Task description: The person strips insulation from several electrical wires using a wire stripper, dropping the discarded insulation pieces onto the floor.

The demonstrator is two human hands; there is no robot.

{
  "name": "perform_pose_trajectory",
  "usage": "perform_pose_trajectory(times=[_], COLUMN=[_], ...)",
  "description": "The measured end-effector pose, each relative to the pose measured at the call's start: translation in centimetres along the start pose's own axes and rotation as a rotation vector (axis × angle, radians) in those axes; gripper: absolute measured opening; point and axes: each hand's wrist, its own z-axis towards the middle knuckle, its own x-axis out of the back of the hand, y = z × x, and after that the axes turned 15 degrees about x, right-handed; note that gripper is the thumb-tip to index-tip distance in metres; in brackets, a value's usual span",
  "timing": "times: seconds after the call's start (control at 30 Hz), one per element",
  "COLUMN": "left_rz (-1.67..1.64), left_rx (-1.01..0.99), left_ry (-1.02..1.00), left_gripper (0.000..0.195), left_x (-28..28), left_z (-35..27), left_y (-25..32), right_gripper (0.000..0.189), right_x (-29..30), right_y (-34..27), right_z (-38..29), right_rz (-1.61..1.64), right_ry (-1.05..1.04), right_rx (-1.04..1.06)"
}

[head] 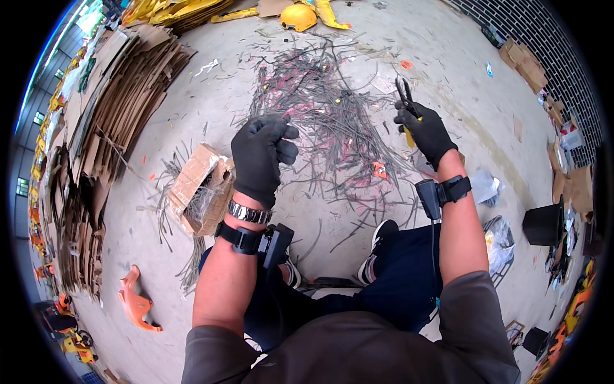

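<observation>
My left hand [261,156], in a black glove, is raised over the near left side of a heap of cut wires [331,103]. Its fingers are curled; a bit of pink shows by the fingertips, but whether they hold it is unclear. To the right of the heap, my right hand [424,132], also gloved, grips pliers [405,93] with yellow handles. Their dark jaws point away from me and stand apart, with nothing visible between them. Grey and black wire pieces with pink bits among them make up the heap on the concrete floor.
Left of my left hand stands an open cardboard box [196,187] holding clear plastic, with grey wires [194,264] beside it. Flattened cardboard [129,96] is stacked further left. An orange plastic part [134,302] lies near. A yellow helmet [298,18] sits at the far side; a black bin [543,223] stands right.
</observation>
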Motion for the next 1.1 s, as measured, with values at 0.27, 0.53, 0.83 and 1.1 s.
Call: perform_pose_trajectory(times=[0.27,0.53,0.83,1.1], left_rz=[-0.104,-0.001,0.113,0.208], left_rx=[-0.053,0.036,0.095,0.182], left_ry=[0.091,-0.018,-0.08,-0.144], left_gripper=[0.018,0.022,0.024,0.021], left_x=[1.7,-0.8,-2.6,-3.1], left_z=[1.4,-0.4,-1.5,-2.0], left_y=[0.9,-1.3,-2.8,-3.5], right_gripper=[0.032,0.043,0.043,0.046], right_x=[0.5,-7.2,-7.8,-7.9], right_y=[-1.9,-7.0,-6.8,-6.2], right_z=[-1.0,-1.9,-2.4,-2.3], right_rz=[-0.37,-0.204,-0.131,-0.145], right_ry=[-0.278,-0.459,-0.441,-0.433], right_rx=[0.095,0.149,0.157,0.17])
